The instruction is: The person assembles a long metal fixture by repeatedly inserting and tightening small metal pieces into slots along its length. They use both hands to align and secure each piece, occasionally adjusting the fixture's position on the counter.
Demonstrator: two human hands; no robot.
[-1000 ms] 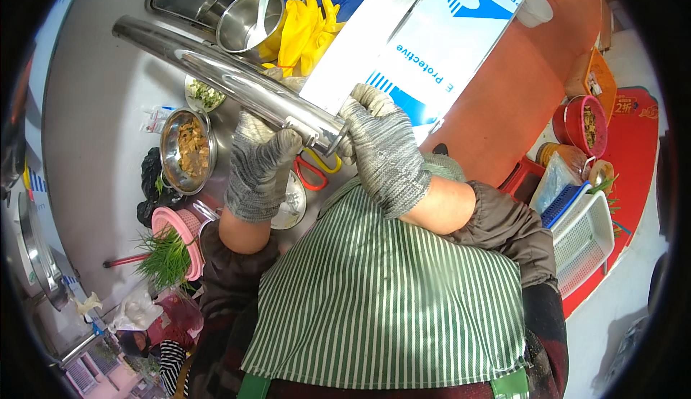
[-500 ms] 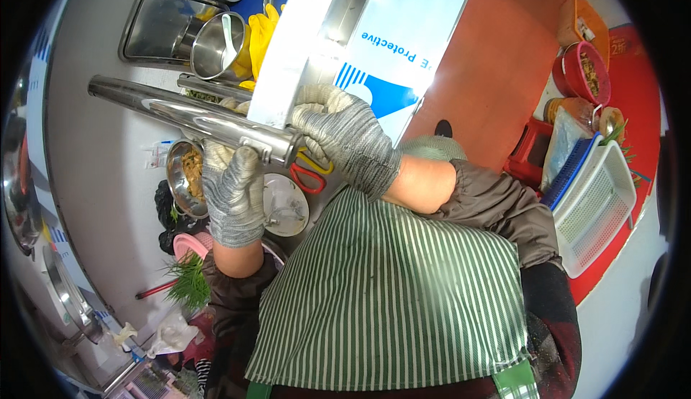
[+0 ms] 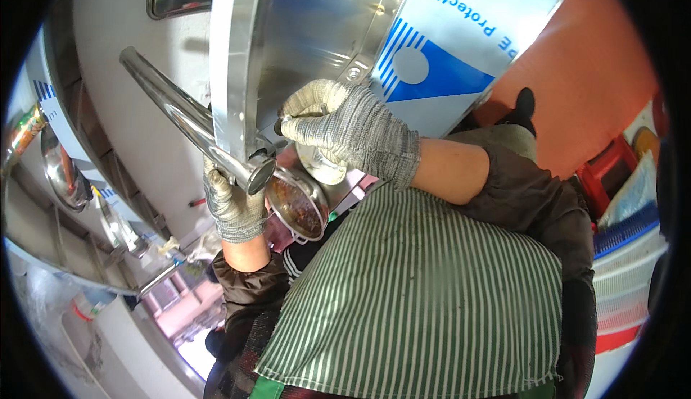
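Observation:
A shiny steel tube [image 3: 173, 104] slants across the left of the view, its round end against the edge of a steel panel [image 3: 234, 61]. My left hand [image 3: 236, 201], in a grey knit glove, grips the tube from below near that end; part of its fingers is hidden behind the tube. On the panel's other side my right hand [image 3: 353, 129], gloved alike, has its fingers pinched around something small and dark near the tube's end. What that piece is cannot be made out.
Below the tube stands a pot [image 3: 296, 205] of reddish-brown food, beside a white bowl [image 3: 322, 165]. Blue-and-white film [image 3: 446, 71] covers the steel surface at right. A red plastic stool [image 3: 604, 172] and blue basket [image 3: 626, 230] are at the far right.
The view has shifted and turned. The tube slants more steeply, its end now against the panel edge. My right hand has closed into a pinch beside the panel; my left hand stays under the tube.

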